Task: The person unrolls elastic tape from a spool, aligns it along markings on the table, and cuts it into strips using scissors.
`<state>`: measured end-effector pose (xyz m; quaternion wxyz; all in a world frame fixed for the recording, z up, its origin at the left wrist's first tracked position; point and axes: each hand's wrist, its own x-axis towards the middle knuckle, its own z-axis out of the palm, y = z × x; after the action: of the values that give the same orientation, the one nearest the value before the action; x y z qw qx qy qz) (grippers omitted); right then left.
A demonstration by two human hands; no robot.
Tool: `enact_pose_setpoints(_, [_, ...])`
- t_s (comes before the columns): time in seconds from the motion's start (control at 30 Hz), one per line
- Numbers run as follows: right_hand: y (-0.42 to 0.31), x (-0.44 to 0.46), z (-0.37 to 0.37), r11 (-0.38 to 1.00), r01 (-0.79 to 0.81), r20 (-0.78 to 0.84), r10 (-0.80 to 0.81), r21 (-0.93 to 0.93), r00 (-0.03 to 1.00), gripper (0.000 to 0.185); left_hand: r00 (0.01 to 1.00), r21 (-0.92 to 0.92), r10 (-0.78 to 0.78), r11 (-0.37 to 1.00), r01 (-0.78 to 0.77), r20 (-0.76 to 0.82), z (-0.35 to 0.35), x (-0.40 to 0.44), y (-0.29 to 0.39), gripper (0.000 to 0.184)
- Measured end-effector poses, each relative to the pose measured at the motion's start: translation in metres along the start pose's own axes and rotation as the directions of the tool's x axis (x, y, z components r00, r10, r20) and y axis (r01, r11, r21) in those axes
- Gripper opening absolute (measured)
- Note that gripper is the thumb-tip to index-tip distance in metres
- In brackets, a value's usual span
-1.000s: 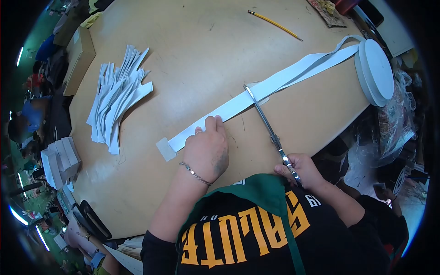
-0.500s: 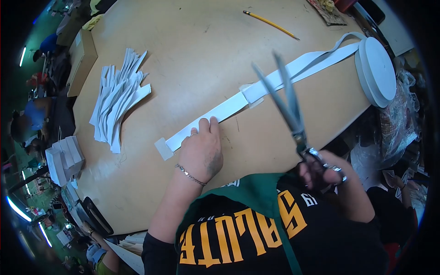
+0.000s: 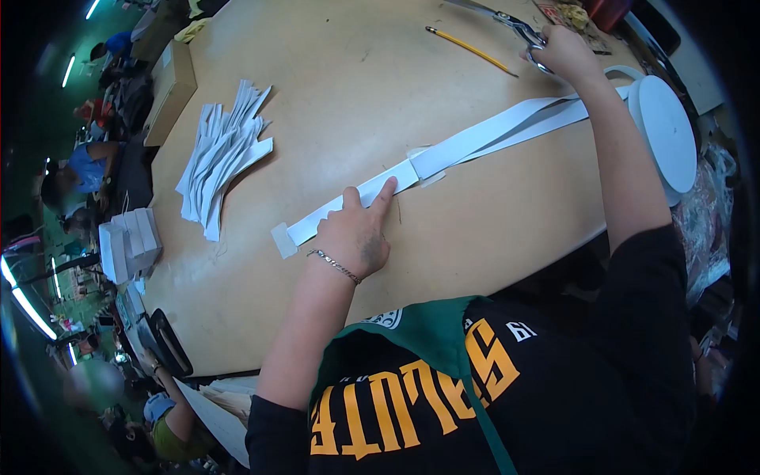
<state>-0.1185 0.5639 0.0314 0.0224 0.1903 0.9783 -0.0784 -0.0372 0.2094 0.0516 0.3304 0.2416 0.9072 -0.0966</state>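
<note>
My left hand [image 3: 356, 229] rests with fingers spread on a short piece of white strip [image 3: 317, 223], whose lower left end lies by a patch of clear tape. A long white band [image 3: 483, 136] meets the piece's upper right end at a second tape patch [image 3: 432, 180] and runs back to a white roll [image 3: 666, 134]. At the far right of the table, my right hand [image 3: 564, 54] is closed on the handles of metal scissors [image 3: 511, 19]. Their blades point left, cut off by the upper frame edge. A yellow pencil [image 3: 473, 51] lies just below them.
A bundle of cut white strips [image 3: 226, 154] lies on the left of the table [image 3: 317, 103]. Beyond the left edge are a cardboard box [image 3: 172, 91] and stacked white blocks [image 3: 131, 244]. Clear plastic [image 3: 712, 229] hangs at the right. Other people sit at the far left and lower left.
The scissors left the strip, opened, and moved with my right hand to the far right of the table. The strip now shows a cut at the upper tape. My left hand's fingers have spread.
</note>
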Motion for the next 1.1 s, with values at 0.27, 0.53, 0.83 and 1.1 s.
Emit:
enact_pose_setpoints(0.27, [-0.007, 0.015, 0.033, 0.948, 0.25, -0.468, -0.314, -0.195, 0.826, 0.026, 0.999, 0.024, -0.008, 1.0, 0.01, -0.052, 0.004, -0.001, 0.001, 0.075])
enact_pose_setpoints(0.53, [-0.094, -0.157, 0.078, 0.394, 0.909, -0.189, -0.89, 0.136, 0.414, 0.025, 0.999, 0.016, -0.004, 1.0, 0.004, -0.04, 0.0, -0.001, -0.001, 0.075])
enact_pose_setpoints(0.83, [-0.103, -0.16, 0.071, 0.436, 0.898, -0.144, -0.887, 0.054, 0.439, 0.025, 0.999, -0.004, -0.022, 1.0, 0.022, -0.024, -0.003, -0.003, 0.0, 0.076])
enact_pose_setpoints(1.1, [-0.135, -0.123, 0.066, 0.566, 0.729, -0.079, -0.767, 0.385, 0.637, 0.028, 0.991, -0.055, 0.009, 0.998, -0.017, -0.133, 0.003, -0.008, -0.001, 0.072])
